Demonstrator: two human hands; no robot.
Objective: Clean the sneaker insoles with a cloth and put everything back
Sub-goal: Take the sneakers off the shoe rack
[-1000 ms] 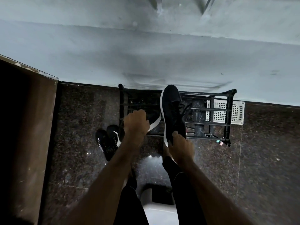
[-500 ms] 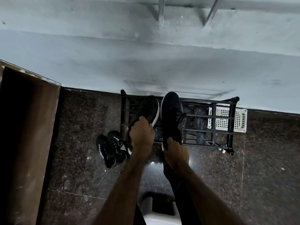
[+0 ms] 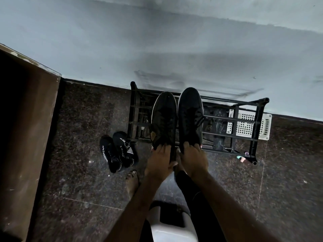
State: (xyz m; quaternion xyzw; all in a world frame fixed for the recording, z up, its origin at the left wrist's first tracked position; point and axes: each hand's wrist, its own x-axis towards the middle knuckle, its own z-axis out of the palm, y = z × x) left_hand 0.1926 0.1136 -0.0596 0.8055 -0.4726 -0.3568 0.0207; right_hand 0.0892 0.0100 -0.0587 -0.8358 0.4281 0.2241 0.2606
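Note:
Two black sneakers lie side by side on top of a black metal shoe rack (image 3: 244, 117), toes toward the wall. My left hand (image 3: 160, 161) grips the heel of the left sneaker (image 3: 163, 119). Beside it, my right hand (image 3: 193, 158) grips the heel of the right sneaker (image 3: 190, 116). The insoles are hidden, and no cloth is in view.
A second pair of black shoes with white stripes (image 3: 118, 151) stands on the dark granite floor left of the rack. A white perforated basket (image 3: 249, 126) sits behind the rack's right end. A brown wooden panel (image 3: 26, 137) rises at left. A white stool (image 3: 172, 226) and my bare foot (image 3: 132, 182) are below.
The left sneaker has turned from tilted on its side to lying flat, sole down, next to the right one. Both hands now sit close together at the heels.

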